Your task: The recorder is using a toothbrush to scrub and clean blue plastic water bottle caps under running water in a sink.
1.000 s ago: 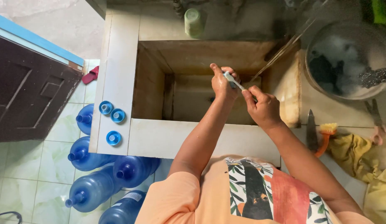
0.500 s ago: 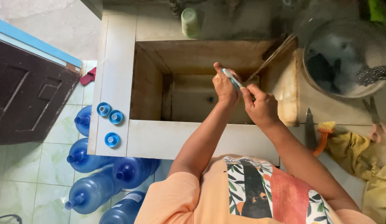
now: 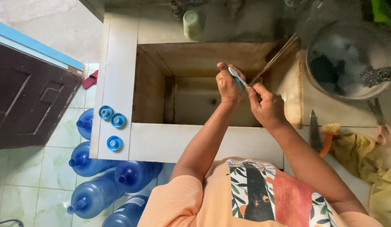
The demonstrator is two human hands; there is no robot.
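Observation:
My left hand (image 3: 227,86) is held over the deep tiled sink (image 3: 204,63) and is closed on a small white and blue brush (image 3: 236,75). Its head sticks out toward my right hand (image 3: 267,105). My right hand is closed on the near end of several long thin metal sticks (image 3: 274,61). The sticks slant up to the sink's far right corner. Both hands nearly touch above the sink's right half. The brush head lies against the sticks where the hands meet.
A green cup (image 3: 192,24) stands upside down behind the sink. Three blue bottle caps (image 3: 112,126) lie on the left ledge, with several blue water jugs (image 3: 94,185) on the floor below. On the right are a soapy metal basin (image 3: 351,59), a knife (image 3: 314,130) and a yellow cloth (image 3: 367,155).
My hands stay together over the sink, shifted only slightly, with the same grip on the brush and the sticks.

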